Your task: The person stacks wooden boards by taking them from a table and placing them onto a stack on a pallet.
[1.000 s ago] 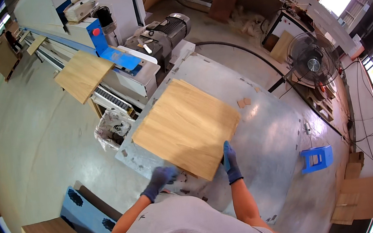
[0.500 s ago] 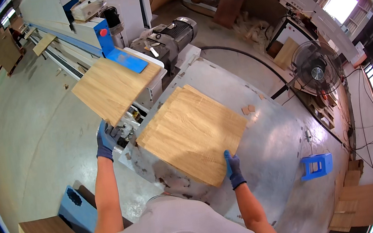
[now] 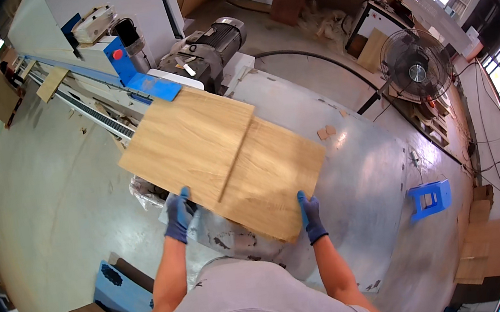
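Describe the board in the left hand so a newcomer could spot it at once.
Start at the grey metal table, then find the stack of wooden boards on it. The board lies across the stack's left part, its near edge in the gloved left hand. Unlike the stack, it juts past the table's left side, toward the machine's blue plate.
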A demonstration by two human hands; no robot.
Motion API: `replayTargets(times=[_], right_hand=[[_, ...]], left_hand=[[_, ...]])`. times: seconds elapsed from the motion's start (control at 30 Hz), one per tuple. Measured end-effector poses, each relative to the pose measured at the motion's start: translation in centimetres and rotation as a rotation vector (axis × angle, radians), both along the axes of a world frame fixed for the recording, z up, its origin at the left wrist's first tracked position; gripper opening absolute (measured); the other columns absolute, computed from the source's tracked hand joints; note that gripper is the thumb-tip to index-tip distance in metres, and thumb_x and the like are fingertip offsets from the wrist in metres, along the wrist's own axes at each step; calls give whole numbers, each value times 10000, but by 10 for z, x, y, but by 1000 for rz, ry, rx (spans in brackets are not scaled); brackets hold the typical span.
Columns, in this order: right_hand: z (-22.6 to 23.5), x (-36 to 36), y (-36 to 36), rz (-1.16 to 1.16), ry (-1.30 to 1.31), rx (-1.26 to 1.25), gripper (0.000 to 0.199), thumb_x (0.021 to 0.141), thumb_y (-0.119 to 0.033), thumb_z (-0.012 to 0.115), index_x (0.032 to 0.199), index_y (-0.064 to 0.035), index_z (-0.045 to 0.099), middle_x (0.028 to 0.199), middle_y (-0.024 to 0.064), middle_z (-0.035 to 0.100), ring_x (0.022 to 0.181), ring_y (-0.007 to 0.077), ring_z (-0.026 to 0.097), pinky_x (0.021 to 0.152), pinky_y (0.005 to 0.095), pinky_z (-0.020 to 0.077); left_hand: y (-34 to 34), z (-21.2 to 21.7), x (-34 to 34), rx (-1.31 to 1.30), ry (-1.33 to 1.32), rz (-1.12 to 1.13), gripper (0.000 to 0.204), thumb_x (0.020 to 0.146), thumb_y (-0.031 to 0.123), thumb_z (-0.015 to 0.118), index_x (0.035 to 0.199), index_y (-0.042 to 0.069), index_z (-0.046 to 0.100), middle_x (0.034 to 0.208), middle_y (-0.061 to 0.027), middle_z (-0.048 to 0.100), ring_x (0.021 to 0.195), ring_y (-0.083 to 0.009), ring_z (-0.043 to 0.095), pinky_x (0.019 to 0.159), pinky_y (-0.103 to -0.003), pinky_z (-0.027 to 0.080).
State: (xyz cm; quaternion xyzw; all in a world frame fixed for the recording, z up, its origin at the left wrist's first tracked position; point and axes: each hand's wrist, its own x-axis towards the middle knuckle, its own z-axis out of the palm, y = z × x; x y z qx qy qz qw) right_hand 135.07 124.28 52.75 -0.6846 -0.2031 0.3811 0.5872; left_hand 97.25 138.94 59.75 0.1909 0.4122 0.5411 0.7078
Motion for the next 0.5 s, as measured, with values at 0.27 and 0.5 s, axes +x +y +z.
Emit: replayTargets(times=[0.27,0.5], right_hand=[[14,9,-4,-1,416,38,424,969,-327,595,1200,27,583,1101,66,651,917,153,622,785,294,518],[30,-4,-6,62,297,29,445,969,-333,590,1253,9,568,1134,76,644,960,174,623,825,310,520]], left_hand=[[-99,60,50,-357,371,-580,425,967,369,560,857,-34,634,682,-129,653,514,-194,628,475,-337,527],[-57,6,-32,-262,628,-292,409,941,366,560,1091,-12,600,888,-161,705,629,-238,684,531,-350,569]])
